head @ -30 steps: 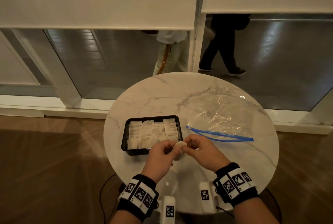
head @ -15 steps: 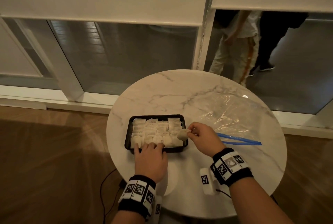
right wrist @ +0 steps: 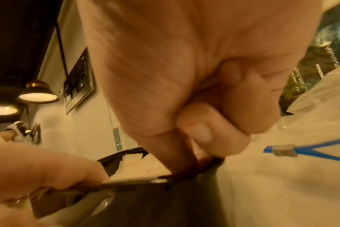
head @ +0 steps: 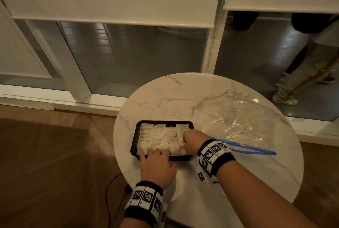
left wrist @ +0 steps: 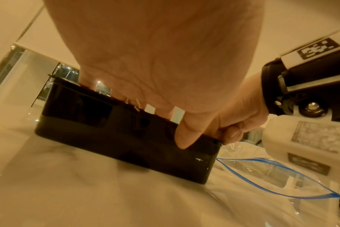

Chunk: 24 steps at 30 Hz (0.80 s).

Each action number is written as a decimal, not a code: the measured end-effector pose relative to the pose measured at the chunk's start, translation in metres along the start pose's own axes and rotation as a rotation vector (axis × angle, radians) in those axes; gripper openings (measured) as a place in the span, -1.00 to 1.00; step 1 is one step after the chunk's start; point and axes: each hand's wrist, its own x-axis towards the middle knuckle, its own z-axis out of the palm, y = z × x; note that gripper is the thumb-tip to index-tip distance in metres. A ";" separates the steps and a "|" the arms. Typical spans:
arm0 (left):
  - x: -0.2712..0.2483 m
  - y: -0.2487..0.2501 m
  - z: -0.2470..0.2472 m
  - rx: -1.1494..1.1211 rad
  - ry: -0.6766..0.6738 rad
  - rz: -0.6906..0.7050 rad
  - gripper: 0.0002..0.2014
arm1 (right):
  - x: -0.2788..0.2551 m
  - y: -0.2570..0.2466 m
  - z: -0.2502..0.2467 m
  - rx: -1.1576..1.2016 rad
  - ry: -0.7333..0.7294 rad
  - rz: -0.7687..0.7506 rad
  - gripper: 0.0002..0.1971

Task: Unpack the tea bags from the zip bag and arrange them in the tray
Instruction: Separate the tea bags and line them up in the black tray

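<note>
- Head view: the left hand (head: 157,165) lies with straight fingers over the near rim of the black tray (head: 134,136), tips touching the front row of tea bags (head: 159,138).
- At 3 o'clock of the tray, the right hand (head: 191,142) dips curled fingers into its right end; whether they pinch a bag is hidden.
- White bags fill the tray in packed rows.
- Further toward 3 o'clock, the clear zip bag (head: 244,123) lies flat on the marble table (head: 183,99), its blue seal parted.
</note>
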 end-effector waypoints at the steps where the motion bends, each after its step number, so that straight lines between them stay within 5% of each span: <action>1: 0.000 0.000 0.000 0.003 0.007 -0.002 -0.58 | 0.001 -0.001 0.001 -0.023 0.016 -0.006 -0.72; 10: 0.002 0.001 -0.002 -0.019 0.053 0.013 -0.51 | -0.015 0.001 -0.001 0.001 0.249 -0.002 -0.68; 16: 0.005 0.003 0.000 -0.003 0.043 -0.005 -0.47 | -0.030 0.000 0.022 -0.122 0.135 -0.184 -0.70; 24: 0.003 0.003 0.004 0.017 0.078 -0.017 -0.55 | -0.036 -0.004 0.049 -0.067 0.174 -0.164 -0.56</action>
